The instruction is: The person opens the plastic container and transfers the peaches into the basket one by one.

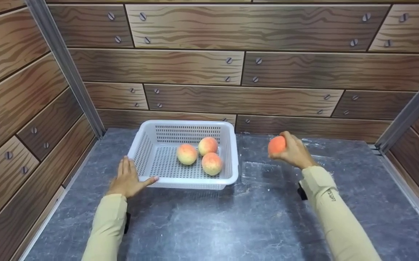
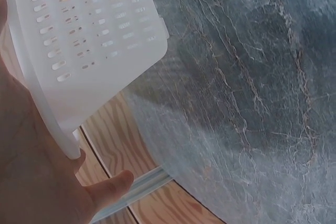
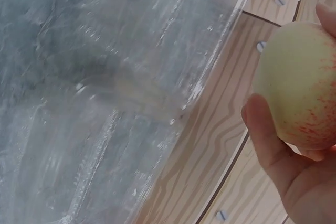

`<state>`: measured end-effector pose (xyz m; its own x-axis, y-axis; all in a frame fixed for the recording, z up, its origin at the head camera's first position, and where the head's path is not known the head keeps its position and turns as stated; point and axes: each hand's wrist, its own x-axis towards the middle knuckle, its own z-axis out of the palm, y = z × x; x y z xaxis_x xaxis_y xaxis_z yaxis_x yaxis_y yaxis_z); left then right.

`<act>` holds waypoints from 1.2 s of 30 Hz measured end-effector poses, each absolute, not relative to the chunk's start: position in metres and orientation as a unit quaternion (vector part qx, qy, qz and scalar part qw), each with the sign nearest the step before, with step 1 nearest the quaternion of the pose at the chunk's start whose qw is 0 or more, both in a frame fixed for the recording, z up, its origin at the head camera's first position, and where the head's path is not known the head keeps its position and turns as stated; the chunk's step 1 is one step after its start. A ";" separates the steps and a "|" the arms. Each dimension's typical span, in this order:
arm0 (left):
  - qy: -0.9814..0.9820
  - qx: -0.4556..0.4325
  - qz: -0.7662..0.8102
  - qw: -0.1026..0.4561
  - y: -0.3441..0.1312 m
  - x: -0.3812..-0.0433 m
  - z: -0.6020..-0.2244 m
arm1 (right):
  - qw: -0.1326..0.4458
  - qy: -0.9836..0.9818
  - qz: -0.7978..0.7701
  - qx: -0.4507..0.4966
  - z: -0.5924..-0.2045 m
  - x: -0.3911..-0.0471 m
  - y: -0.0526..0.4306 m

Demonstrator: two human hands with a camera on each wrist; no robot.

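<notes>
My right hand (image 1: 294,152) grips a peach (image 1: 277,145), held above the table to the right of the white plastic basket (image 1: 189,183). The right wrist view shows the peach (image 3: 302,85) pale yellow-green with red speckles, thumb and fingers around it. Inside the basket, toward its right side, sit three more peaches: one at the left (image 1: 186,154), one at the back (image 1: 208,145) and one in front (image 1: 212,164). With straight fingers and thumb spread, my left hand (image 1: 126,181) touches the basket's front left corner; the left wrist view shows it against the rim (image 2: 39,93).
A grey marbled table (image 1: 202,224) lies under the basket. Wood-patterned walls (image 1: 195,69) close off the back and both sides, with metal posts (image 1: 68,69) at the corners. Clear film or tape strips (image 1: 264,174) lie on the table at the right.
</notes>
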<state>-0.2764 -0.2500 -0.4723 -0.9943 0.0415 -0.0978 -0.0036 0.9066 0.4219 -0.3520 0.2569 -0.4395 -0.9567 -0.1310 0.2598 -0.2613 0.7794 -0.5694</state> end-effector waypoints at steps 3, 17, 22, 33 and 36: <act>0.975 0.010 0.217 0.046 -0.251 -0.277 -0.473 | 0.112 -0.929 0.334 0.117 -0.438 -0.356 0.247; 0.973 0.011 0.230 0.027 -0.251 -0.275 -0.472 | 0.105 -0.925 0.337 0.144 -0.440 -0.358 0.226; 0.974 0.011 0.222 0.032 -0.249 -0.277 -0.472 | 0.104 -0.924 0.338 0.147 -0.441 -0.358 0.220; 0.976 0.013 0.213 0.036 -0.251 -0.275 -0.474 | 0.073 -0.929 0.329 0.151 -0.445 -0.356 0.208; 0.976 0.015 0.214 0.039 -0.251 -0.275 -0.473 | 0.080 -0.926 0.334 0.156 -0.444 -0.355 0.205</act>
<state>-0.2748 -0.2510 -0.4728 -0.9966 0.0458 -0.0689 0.0128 0.9083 0.4181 -0.3550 0.2050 -0.4442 -0.9385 -0.2351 0.2528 -0.3423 0.7278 -0.5942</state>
